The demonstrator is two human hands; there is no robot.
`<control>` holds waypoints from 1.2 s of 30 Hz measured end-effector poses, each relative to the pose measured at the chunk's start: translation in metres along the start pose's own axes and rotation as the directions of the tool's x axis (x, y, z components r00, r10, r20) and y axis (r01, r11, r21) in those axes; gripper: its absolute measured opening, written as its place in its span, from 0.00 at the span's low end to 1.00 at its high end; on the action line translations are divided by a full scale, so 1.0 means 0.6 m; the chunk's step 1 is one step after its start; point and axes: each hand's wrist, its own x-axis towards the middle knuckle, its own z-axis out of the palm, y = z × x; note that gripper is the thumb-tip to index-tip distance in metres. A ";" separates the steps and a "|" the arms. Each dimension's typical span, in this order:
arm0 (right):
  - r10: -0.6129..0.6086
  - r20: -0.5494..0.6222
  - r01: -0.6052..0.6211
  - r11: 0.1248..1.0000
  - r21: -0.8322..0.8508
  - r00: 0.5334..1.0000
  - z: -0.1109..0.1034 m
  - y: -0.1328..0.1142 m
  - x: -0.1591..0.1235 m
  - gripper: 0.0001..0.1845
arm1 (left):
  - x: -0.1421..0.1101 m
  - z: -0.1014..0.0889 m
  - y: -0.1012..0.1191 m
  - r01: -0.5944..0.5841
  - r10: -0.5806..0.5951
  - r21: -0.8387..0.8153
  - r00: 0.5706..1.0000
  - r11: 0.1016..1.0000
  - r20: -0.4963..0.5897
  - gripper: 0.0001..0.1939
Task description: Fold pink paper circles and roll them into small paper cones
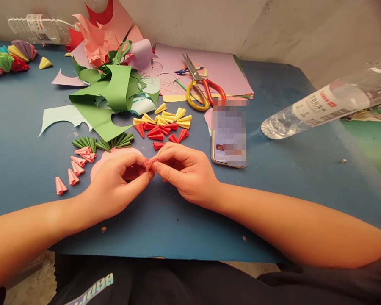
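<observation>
- Left hand [112, 184]: fingertips nearly together, pinching small pink paper piece [147, 164].
- Right hand [189, 173]: thumb and fingers pinched too, at the piece's right side.
- Piece sits between both hands' fingertips, over the counter [190, 237].
- Pink cones [78, 168]: left of left hand, loose line.
- Pink paper [99, 163]: behind left hand, partly hidden.
- Green cones [114, 142]: just beyond left hand.
- Red cones [155, 136], yellow cones [184, 120]: beyond fingertips, yellow farther.
- Phone [228, 135]: right of right hand, slightly beyond.
- Scissors [195, 78]: well beyond right hand, blades apart.
</observation>
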 end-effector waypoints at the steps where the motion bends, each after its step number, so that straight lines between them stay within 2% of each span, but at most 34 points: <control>1: 0.001 -0.008 -0.001 1.000 0.005 1.000 0.000 0.000 0.001 0.06 | -0.001 0.001 0.000 0.020 -0.021 -0.025 0.999 1.000 -0.037 0.09; 3: 0.021 -0.027 -0.020 1.000 0.011 0.999 0.001 -0.001 0.002 0.07 | -0.003 0.001 -0.001 0.037 -0.046 -0.088 0.994 0.995 -0.104 0.11; 6: 0.059 -0.050 -0.058 0.998 0.018 0.997 0.001 -0.001 0.004 0.11 | -0.005 0.000 -0.002 -0.012 -0.004 -0.129 0.992 0.992 -0.128 0.08; 12: 0.084 -0.047 -0.081 0.995 0.058 0.995 0.000 -0.001 0.006 0.13 | -0.009 -0.001 -0.006 -0.077 0.071 -0.031 0.983 0.997 -0.168 0.04; 20: 0.075 -0.059 -0.076 0.997 -0.015 0.995 0.003 0.006 0.000 0.12 | -0.007 -0.003 -0.007 -0.123 0.138 0.094 0.976 0.988 -0.168 0.02; 28: 0.107 -0.001 -0.107 0.994 -0.031 0.994 0.003 0.003 -0.004 0.12 | -0.007 0.002 0.002 -0.019 0.023 0.031 0.990 0.999 -0.140 0.05; 36: 0.138 -0.030 -0.140 0.989 -0.041 0.990 0.004 -0.001 -0.005 0.14 | -0.009 0.001 -0.003 -0.019 0.021 0.013 0.984 1.000 -0.178 0.07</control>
